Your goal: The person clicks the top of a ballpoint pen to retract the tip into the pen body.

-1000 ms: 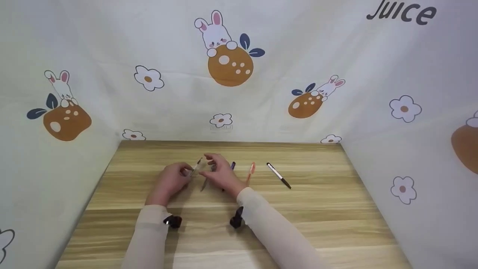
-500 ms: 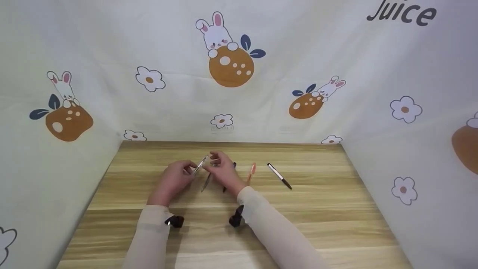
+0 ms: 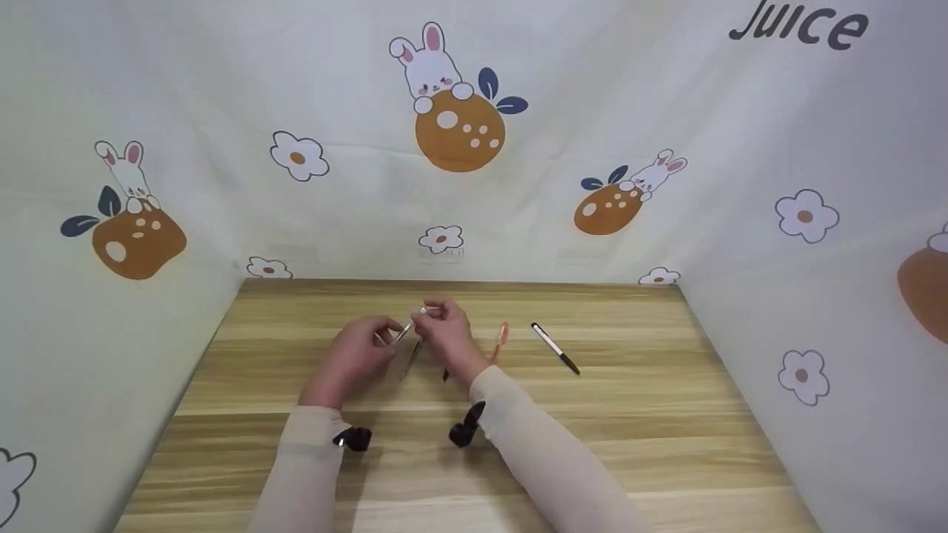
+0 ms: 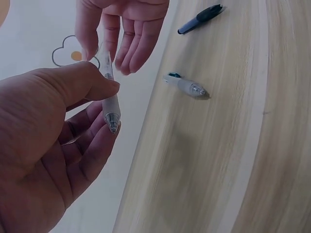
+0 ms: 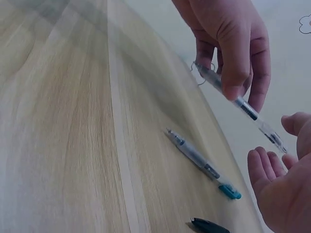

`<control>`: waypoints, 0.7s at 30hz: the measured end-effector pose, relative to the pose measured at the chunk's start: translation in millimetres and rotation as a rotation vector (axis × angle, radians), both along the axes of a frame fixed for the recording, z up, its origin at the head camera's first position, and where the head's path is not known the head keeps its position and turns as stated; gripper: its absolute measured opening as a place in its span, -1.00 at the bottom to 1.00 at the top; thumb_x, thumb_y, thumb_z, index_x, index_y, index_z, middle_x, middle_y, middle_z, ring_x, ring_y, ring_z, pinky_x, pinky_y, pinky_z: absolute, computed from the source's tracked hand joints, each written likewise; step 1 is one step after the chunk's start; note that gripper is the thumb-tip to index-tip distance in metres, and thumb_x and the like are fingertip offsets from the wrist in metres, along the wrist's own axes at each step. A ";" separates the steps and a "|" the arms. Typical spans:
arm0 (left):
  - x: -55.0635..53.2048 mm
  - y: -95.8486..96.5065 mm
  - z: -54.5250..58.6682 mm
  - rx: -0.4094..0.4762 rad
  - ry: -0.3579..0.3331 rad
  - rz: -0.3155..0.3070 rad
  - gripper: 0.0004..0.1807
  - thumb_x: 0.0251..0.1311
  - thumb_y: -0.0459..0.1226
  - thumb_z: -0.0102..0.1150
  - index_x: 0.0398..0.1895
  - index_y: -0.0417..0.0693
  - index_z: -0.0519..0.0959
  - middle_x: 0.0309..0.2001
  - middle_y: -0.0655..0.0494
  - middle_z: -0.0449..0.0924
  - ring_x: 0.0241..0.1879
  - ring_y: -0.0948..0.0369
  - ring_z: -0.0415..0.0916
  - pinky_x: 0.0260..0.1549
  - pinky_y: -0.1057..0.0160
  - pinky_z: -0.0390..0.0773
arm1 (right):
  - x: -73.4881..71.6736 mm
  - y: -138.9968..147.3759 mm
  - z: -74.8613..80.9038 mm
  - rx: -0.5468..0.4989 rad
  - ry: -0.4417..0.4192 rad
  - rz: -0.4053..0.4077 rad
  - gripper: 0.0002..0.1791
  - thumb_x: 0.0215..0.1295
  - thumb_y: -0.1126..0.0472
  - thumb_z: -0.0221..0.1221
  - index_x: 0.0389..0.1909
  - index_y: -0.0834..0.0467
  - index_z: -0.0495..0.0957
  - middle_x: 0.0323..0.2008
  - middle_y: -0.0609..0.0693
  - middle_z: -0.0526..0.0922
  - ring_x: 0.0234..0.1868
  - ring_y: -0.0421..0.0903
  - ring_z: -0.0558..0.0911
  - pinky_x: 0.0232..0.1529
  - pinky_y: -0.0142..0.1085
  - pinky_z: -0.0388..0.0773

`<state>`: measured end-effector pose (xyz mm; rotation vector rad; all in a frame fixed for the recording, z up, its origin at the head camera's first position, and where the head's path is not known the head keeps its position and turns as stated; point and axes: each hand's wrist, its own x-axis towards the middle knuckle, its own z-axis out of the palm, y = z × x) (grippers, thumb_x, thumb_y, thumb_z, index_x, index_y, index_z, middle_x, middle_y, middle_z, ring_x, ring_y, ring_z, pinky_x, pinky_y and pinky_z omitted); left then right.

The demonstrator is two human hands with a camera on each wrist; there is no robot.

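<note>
My left hand [image 3: 359, 352] pinches a clear-barrelled click pen [image 4: 112, 104] between thumb and fingers, held tilted above the table. Beside the pen's upper end is my right hand [image 3: 448, 337], its thumb and fingers spread around that end; in the right wrist view the pen's end [image 5: 278, 141] lies close to the fingertips without a visible grip. Below the hands a second clear pen with a teal clip [image 5: 194, 158] lies on the wood surface. A dark pen [image 4: 201, 18] lies beyond it, mostly covered by my right hand in the head view.
An orange pen [image 3: 501, 337] lies right of my right hand, partly hidden by the wrist. Farther right is a black-and-white pen [image 3: 555, 348]. The wooden tabletop [image 3: 637, 414] meets a printed cloth [image 3: 355, 215] at the back and sides.
My left hand has carried the pen slightly to the right and turned it a little. The right hand's fingers have come closer around the pen's upper end.
</note>
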<state>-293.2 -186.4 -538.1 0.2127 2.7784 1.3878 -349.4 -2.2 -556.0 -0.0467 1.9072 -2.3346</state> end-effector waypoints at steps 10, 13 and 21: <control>-3.0 8.7 -1.6 -0.032 0.042 -0.008 -0.60 0.24 -0.47 0.31 0.14 -0.08 0.75 -0.18 0.06 0.70 -0.15 0.10 0.65 -0.12 0.04 0.68 | 2.7 1.2 -0.1 -0.116 -0.049 -0.040 -0.65 0.36 0.58 0.30 0.12 0.37 0.52 -0.25 0.06 0.63 -0.28 -0.08 0.73 0.06 -0.02 0.80; -3.7 10.0 -2.6 -0.029 0.044 -0.006 -0.62 0.25 -0.46 0.31 0.13 -0.08 0.75 -0.18 0.06 0.70 -0.15 0.11 0.65 -0.10 0.02 0.67 | 2.5 2.2 -0.9 -0.107 -0.044 -0.047 -0.63 0.35 0.58 0.31 0.13 0.34 0.53 -0.27 0.04 0.64 -0.30 -0.08 0.73 0.04 -0.02 0.81; -3.4 14.1 -4.7 0.025 -0.005 0.003 -0.60 0.27 -0.44 0.33 0.15 0.00 0.73 -0.13 0.08 0.71 -0.12 0.10 0.67 -0.10 0.04 0.72 | 2.7 7.2 1.7 -0.091 -0.057 -0.047 -0.61 0.39 0.57 0.29 0.17 0.28 0.54 -0.27 0.04 0.67 -0.30 -0.07 0.75 0.11 0.07 0.78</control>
